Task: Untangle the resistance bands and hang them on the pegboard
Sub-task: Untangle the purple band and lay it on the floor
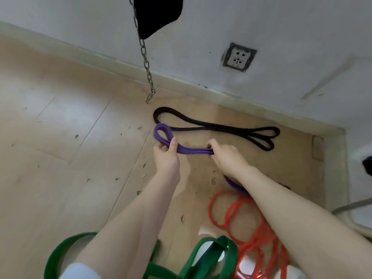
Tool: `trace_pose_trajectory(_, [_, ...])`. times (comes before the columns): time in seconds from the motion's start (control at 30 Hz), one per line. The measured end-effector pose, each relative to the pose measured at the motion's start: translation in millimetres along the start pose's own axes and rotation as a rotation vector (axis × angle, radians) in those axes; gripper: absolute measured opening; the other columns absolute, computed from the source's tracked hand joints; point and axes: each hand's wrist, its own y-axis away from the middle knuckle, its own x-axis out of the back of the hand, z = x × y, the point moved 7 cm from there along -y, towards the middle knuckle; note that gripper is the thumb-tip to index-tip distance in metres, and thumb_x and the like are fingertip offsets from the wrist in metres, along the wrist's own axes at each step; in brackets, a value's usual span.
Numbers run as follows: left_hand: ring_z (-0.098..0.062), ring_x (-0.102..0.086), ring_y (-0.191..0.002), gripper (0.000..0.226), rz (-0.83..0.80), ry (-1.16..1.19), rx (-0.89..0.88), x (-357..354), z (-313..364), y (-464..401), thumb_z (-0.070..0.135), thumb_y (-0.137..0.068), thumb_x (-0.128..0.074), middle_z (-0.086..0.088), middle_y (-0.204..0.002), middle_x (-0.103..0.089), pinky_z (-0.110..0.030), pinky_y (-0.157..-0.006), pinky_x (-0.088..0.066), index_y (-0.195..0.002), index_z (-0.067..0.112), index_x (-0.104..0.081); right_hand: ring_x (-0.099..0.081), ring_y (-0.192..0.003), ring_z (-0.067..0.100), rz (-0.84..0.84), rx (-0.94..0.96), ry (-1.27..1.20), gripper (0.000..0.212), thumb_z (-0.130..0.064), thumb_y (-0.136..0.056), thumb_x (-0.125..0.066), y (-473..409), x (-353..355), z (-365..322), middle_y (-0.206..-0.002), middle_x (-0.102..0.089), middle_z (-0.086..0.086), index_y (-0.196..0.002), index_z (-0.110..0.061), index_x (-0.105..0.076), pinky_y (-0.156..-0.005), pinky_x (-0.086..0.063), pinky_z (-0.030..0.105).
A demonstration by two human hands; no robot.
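A purple resistance band [193,150], folded into several strands, stretches between my two hands above the wooden floor. My left hand [167,154] grips it near its looped left end; my right hand [225,156] grips its other part, and more purple band shows under my right wrist. A black band [217,125] lies flat on the floor beyond them, near the wall. A wide green band [209,256] lies at the bottom, beside an orange rope-like band [251,224] piled in loops at the lower right. No pegboard is in view.
A metal chain with a hook [150,97] hangs from a black object [157,15] at the top. The white wall carries a socket [239,57] above the skirting board. A grey cable [350,206] lies at the right edge. The floor [60,137] is scuffed.
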Motion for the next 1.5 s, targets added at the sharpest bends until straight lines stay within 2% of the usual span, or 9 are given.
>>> trace_pose_trajectory(0.2, [-0.015, -0.053, -0.082, 0.034, 0.074, -0.162, -0.040, 40, -19, -79, 0.027, -0.091, -0.056, -0.001, -0.091, -0.055, -0.024, -0.072, -0.041, -0.115, 0.003, -0.050, -0.049, -0.116, 0.024, 0.046, -0.085, 0.032, 0.028, -0.023, -0.097, -0.045, -67, -75, -28, -0.124, -0.052, 0.006, -0.124, -0.016, -0.047, -0.100, -0.036, 0.037])
trace_pose_trajectory(0.27, [-0.018, -0.056, -0.090, 0.031, 0.125, -0.246, -0.073, 53, -23, -102, 0.031, -0.089, -0.059, 0.001, -0.089, -0.056, -0.029, -0.081, -0.045, -0.107, 0.007, -0.052, -0.048, -0.117, 0.024, 0.075, -0.117, 0.007, 0.032, -0.022, -0.096, -0.046, -79, -88, -37, -0.125, -0.051, 0.006, -0.127, -0.015, -0.046, -0.099, -0.038, 0.037])
trace_pose_trajectory(0.47, [-0.032, -0.020, -0.137, 0.083, 0.298, -0.808, -0.179, 75, -17, -127, 0.045, -0.081, -0.064, -0.011, -0.149, -0.023, -0.046, -0.112, -0.012, -0.146, 0.016, -0.020, -0.049, -0.113, 0.030, 0.131, -0.102, -0.005, 0.035, -0.020, -0.095, -0.047, -85, -108, -39, -0.126, -0.052, 0.008, -0.130, -0.015, -0.045, -0.096, -0.037, 0.039])
trace_pose_trajectory(0.6, [-0.033, -0.016, -0.139, 0.068, 0.095, -1.157, -0.618, 40, -1, -109, 0.034, -0.091, -0.053, -0.008, -0.156, -0.012, -0.047, -0.113, -0.010, -0.148, 0.020, -0.019, -0.046, -0.119, 0.030, 0.105, -0.133, 0.026, 0.040, -0.025, -0.097, -0.042, -83, -109, -40, -0.133, -0.048, 0.008, -0.136, -0.016, -0.037, -0.100, -0.034, 0.038])
trace_pose_trajectory(0.77, [-0.039, -0.040, -0.130, 0.052, -0.339, -1.408, -1.083, -23, -35, -56, 0.013, -0.079, -0.068, -0.016, -0.141, -0.045, -0.053, -0.103, -0.033, -0.129, 0.009, -0.053, -0.033, -0.134, 0.025, 0.070, -0.073, 0.030, 0.072, -0.044, -0.087, -0.055, -64, -93, -20, -0.146, -0.037, 0.005, -0.145, -0.016, -0.023, -0.113, -0.018, 0.036])
trace_pose_trajectory(1.07, [-0.039, -0.061, -0.101, 0.059, -0.604, -1.491, -1.140, -67, -94, -12, 0.024, -0.058, -0.086, -0.017, -0.115, -0.062, -0.048, -0.080, -0.051, -0.109, 0.005, -0.064, -0.039, -0.129, 0.035, 0.328, -0.553, -0.093, 0.041, -0.022, -0.092, -0.053, 90, -75, 161, -0.141, -0.043, 0.014, -0.130, -0.007, -0.049, -0.105, -0.032, 0.047])
trace_pose_trajectory(1.2, [-0.034, -0.064, -0.090, 0.047, -0.481, -1.567, -1.267, -79, -105, 1, 0.013, -0.059, -0.080, -0.015, -0.108, -0.063, -0.041, -0.074, -0.052, -0.103, 0.005, -0.065, -0.048, -0.120, 0.033, 0.450, -0.962, -0.663, 0.044, -0.025, -0.094, -0.051, 115, -92, 216, -0.133, -0.048, 0.019, -0.129, 0.000, -0.044, -0.094, -0.037, 0.033])
trace_pose_trajectory(1.3, [-0.033, -0.064, -0.081, 0.033, -0.369, -1.615, -1.336, -88, -103, 7, 0.009, -0.070, -0.052, -0.013, -0.095, -0.065, -0.039, -0.073, -0.053, -0.100, 0.006, -0.065, -0.057, -0.109, 0.032, 0.473, -1.042, -0.888, 0.038, -0.030, -0.091, -0.056, 106, -101, 227, -0.118, -0.061, 0.016, -0.117, -0.002, -0.053, -0.092, -0.043, 0.035])
trace_pose_trajectory(1.5, [-0.035, -0.063, -0.073, 0.041, -0.450, -1.780, -1.104, -98, -107, 4, -0.012, -0.060, -0.066, -0.018, -0.087, -0.059, -0.041, -0.073, -0.049, -0.098, 0.001, -0.060, -0.055, -0.089, 0.020, 0.484, -1.021, -0.706, 0.039, -0.038, -0.087, -0.061, 101, -82, 233, -0.103, -0.055, 0.001, -0.113, -0.011, -0.051, -0.071, -0.042, 0.031])
